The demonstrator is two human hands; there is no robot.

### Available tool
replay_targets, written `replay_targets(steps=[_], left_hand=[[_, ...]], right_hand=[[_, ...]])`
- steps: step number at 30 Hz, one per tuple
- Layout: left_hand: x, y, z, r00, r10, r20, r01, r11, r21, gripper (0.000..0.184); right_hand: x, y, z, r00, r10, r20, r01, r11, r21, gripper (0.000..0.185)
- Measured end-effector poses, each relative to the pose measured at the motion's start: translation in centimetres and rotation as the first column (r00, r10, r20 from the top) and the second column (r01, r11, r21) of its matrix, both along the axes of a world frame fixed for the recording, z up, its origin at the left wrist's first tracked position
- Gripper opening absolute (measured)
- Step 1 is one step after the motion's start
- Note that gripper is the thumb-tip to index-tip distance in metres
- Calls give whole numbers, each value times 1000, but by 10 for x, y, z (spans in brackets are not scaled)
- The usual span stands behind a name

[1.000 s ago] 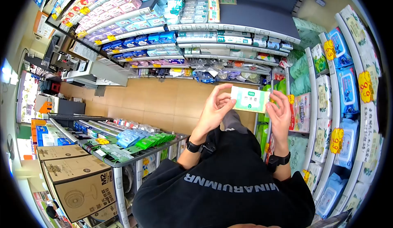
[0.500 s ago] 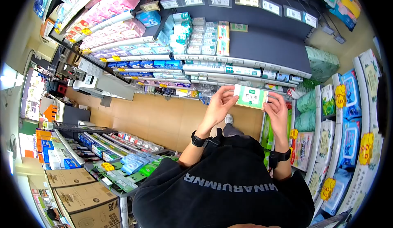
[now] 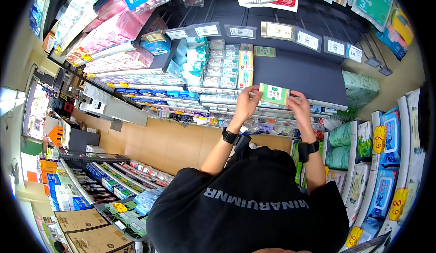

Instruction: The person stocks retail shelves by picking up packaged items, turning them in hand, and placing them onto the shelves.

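Observation:
Between my two hands is a flat green-and-white pack of bamboo toothpicks (image 3: 274,94), held level by its short ends. My left hand (image 3: 247,104) pinches the left end. On the right end, the fingers of my right hand (image 3: 299,105) are closed. The pack is at the front edge of the dark shelf (image 3: 299,73); whether it touches the shelf I cannot tell. Farther back on that shelf lies a similar flat green pack (image 3: 265,51). Just left of it stand stacked yellow-and-white packs (image 3: 245,64) and rows of small clear boxes (image 3: 221,62).
Price tags on hooks (image 3: 277,30) hang over the shelf. To my right, a rack holds blue wipes packs (image 3: 389,112) and green bundles (image 3: 339,135). Behind on the left are a low display shelf (image 3: 131,207) and cardboard boxes (image 3: 97,239). Tiled floor (image 3: 154,139) runs leftward.
Both hands have carried the toothpick pack forward, from over the aisle floor to the shelf's front edge. The view has moved closer to the shelves.

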State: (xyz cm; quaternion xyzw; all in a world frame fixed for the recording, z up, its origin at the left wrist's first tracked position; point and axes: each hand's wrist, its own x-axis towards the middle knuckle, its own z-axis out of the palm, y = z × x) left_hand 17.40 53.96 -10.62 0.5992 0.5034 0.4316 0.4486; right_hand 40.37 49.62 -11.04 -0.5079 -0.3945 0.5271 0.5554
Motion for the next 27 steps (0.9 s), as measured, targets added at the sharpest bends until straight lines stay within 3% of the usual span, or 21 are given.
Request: replay_targets(steps=[10,16,27], left_hand=[[8,34,-1,996,82,-40,-83,996,-30,51],[-1,35,6,998,-54,-21,52,994,-94,34],[-23,38,14,995,-45,-84,37,994,-99,25]], right_hand=[[13,91,-34,992,-7,-123,11,999,35,41],[18,146,-45,993,-51,-103,52,999,3,40],[7,211,-73,997,-77,-15,76,994,-78,35]])
